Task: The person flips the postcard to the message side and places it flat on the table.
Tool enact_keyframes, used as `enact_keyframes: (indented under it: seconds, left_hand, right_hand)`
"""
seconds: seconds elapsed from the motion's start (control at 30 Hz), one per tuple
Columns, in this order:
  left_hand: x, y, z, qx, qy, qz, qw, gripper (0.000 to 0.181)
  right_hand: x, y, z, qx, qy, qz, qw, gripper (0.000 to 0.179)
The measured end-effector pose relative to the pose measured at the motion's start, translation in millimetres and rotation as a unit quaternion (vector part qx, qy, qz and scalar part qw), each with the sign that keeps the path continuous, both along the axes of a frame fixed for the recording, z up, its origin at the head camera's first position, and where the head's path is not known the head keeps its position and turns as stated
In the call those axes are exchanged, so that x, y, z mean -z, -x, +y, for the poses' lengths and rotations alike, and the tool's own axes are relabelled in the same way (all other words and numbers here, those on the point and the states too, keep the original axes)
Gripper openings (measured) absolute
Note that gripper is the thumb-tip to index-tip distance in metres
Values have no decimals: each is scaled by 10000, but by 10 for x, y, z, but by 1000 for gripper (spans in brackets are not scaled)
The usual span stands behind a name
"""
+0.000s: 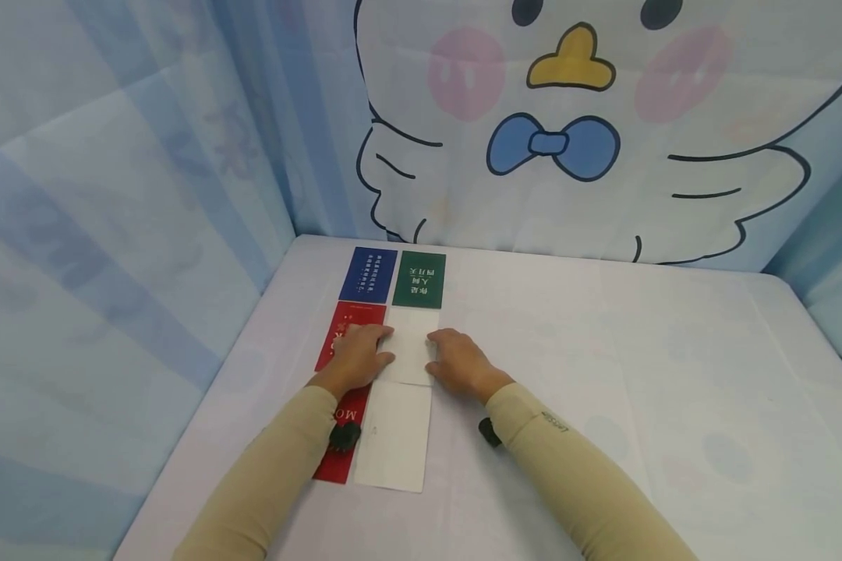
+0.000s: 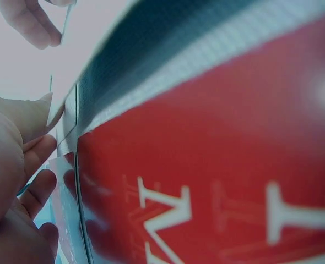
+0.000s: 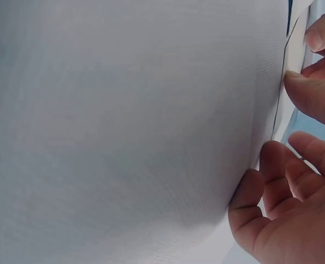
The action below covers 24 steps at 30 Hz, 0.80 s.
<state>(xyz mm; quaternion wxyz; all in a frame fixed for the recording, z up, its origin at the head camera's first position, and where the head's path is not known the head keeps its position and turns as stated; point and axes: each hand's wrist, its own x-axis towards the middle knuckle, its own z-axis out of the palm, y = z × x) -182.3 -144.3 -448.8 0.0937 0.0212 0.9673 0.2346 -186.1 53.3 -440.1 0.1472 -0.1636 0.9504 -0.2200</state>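
A white card (image 1: 408, 354) lies flat between the two hands, at the right edge of a two-column block of cards. My left hand (image 1: 356, 356) is over the upper red card (image 1: 351, 313), its thumb and fingertips touching the white card's left edge. Against the opposite edge rest the thumb and fingertips of my right hand (image 1: 463, 362). Directly below sits a second white card (image 1: 394, 436), next to a lower red card (image 1: 335, 466) with white letters, partly hidden by the left wrist. In the left wrist view, that red card (image 2: 217, 137) looms large.
A blue card (image 1: 368, 275) and a green card (image 1: 419, 280), both with white writing, form the far row. The white-covered table (image 1: 638, 389) extends to the right. Behind it hangs a curtain (image 1: 463, 187) with a cartoon figure; another curtain (image 1: 112, 234) borders the left.
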Motion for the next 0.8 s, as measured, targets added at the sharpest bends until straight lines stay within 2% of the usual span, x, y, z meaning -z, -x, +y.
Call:
enact_keyframes:
  seconds: [0.3, 0.8]
  left_hand:
    - [-21, -20, 15, -9, 96, 35, 9999, 63]
    - [-22, -2, 28, 42, 245, 59, 9997, 62]
  right_hand:
    - [-17, 26, -4, 39, 119, -181, 9998, 53]
    - [-25, 19, -2, -1, 97, -156, 9998, 52]
